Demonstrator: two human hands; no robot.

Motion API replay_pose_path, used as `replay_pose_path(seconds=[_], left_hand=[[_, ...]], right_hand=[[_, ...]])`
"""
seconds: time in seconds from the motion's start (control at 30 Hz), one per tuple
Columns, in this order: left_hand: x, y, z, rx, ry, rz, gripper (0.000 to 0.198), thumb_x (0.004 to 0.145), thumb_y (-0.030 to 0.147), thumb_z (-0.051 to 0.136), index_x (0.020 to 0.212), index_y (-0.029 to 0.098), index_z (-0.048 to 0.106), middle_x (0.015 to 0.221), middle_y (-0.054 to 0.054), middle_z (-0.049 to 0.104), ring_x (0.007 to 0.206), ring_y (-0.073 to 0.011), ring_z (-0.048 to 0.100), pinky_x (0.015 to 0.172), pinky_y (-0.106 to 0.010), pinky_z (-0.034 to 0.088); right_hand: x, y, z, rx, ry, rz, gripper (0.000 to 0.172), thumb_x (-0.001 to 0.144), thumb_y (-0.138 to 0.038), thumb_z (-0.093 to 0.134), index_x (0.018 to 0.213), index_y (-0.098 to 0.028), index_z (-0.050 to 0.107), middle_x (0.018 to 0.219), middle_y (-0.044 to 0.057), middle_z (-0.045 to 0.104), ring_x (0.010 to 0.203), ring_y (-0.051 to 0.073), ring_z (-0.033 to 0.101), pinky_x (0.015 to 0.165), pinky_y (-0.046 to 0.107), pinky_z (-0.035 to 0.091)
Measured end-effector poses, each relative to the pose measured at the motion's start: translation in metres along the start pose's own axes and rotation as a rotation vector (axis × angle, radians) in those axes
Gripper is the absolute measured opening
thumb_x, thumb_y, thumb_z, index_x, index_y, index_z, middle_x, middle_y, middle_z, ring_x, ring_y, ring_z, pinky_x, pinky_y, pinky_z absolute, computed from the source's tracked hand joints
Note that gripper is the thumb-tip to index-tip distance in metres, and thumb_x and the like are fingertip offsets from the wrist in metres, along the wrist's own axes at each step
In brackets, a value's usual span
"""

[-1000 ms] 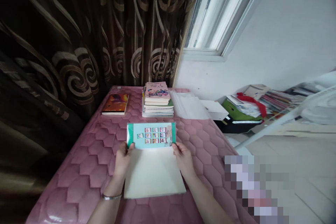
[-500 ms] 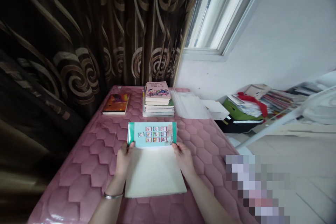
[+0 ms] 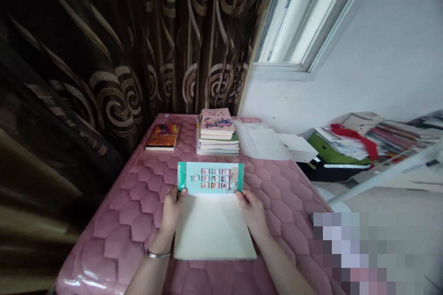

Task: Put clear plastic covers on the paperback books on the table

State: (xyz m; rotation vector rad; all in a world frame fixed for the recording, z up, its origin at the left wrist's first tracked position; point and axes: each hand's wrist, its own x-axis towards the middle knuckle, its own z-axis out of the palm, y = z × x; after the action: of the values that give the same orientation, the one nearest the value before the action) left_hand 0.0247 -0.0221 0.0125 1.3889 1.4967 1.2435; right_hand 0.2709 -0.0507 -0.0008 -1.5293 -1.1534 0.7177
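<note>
A flat, cream rectangular booklet point(image 3: 215, 228) with a glossy teal panel point(image 3: 214, 178) printed with rows of small pictures along its far edge is at the centre, near the front of the bed. The left hand point(image 3: 174, 207) grasps it at ten o'clock and the right hand point(image 3: 252, 209) at two, each thumb by a lower corner of the panel; the fingers underneath are hidden. A silver metal bracelet point(image 3: 158, 254) circles the left wrist.

As for progress, the panel seems aligned with the cream part, and neither hand has let go. Whether anything about the booklet remains to be done cannot be told.

From the booklet, a neat stack of books point(image 3: 218, 143) topped by a pink cartoon cover stands at twelve o'clock. At eleven, a single orange-and-brown book point(image 3: 162, 137) lies apart. At one, translucent plastic sheets point(image 3: 265, 143) lie just beside the stack.

Everything rests on a pink mattress point(image 3: 131, 207) quilted in hexagons. Beyond, a dark brown curtain point(image 3: 166, 32) with pale swirls hangs from nine to twelve o'clock; a white-framed window point(image 3: 311, 46) is set in the pale wall point(image 3: 391, 50) at one. Around two, a green-and-black container point(image 3: 323, 148) holds papers beside the bed.
</note>
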Motion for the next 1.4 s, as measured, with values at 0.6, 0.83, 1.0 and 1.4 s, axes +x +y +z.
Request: replay_pose_path(seconds=[0.6, 0.83, 1.0, 1.4], left_hand=[[0.006, 0.003, -0.002, 0.059, 0.025, 0.035, 0.030, 0.076, 0.044, 0.054, 0.075, 0.015, 0.060, 0.060, 0.000, 0.060, 0.057, -0.0156, 0.056, 0.051, -0.022, 0.038], [0.021, 0.010, 0.002, 0.328, 0.058, -0.052, 0.021, 0.078, 0.035, 0.054, 0.075, 0.015, 0.062, 0.062, -0.001, 0.063, 0.058, -0.0156, 0.058, 0.051, -0.021, 0.034], [0.023, 0.014, 0.006, 0.501, 0.040, -0.133, 0.019, 0.084, 0.033, 0.052, 0.084, 0.016, 0.062, 0.071, -0.003, 0.067, 0.067, -0.0163, 0.062, 0.056, -0.022, 0.037], [-0.056, 0.034, -0.036, 0.930, -0.336, -0.279, 0.038, 0.090, 0.035, 0.043, 0.112, 0.007, 0.053, 0.104, -0.019, 0.066, 0.096, -0.0265, 0.064, 0.077, -0.031, 0.044]], right_hand=[[0.007, 0.000, -0.001, 0.030, -0.018, 0.009, 0.042, 0.076, -0.055, 0.052, 0.082, -0.016, 0.066, 0.073, 0.006, 0.069, 0.066, 0.022, 0.061, 0.060, 0.029, 0.045], [0.020, -0.001, 0.004, -0.097, 0.023, -0.067, 0.038, 0.080, -0.052, 0.047, 0.081, -0.018, 0.065, 0.078, 0.007, 0.071, 0.070, 0.022, 0.062, 0.065, 0.028, 0.044], [0.025, 0.005, 0.010, -0.143, 0.062, -0.077, 0.038, 0.081, -0.050, 0.046, 0.081, -0.018, 0.067, 0.078, 0.006, 0.071, 0.071, 0.022, 0.063, 0.063, 0.028, 0.045], [0.030, 0.011, 0.009, 0.031, 0.017, 0.014, 0.041, 0.072, -0.056, 0.056, 0.080, -0.017, 0.067, 0.072, 0.006, 0.070, 0.066, 0.022, 0.063, 0.063, 0.029, 0.048]])
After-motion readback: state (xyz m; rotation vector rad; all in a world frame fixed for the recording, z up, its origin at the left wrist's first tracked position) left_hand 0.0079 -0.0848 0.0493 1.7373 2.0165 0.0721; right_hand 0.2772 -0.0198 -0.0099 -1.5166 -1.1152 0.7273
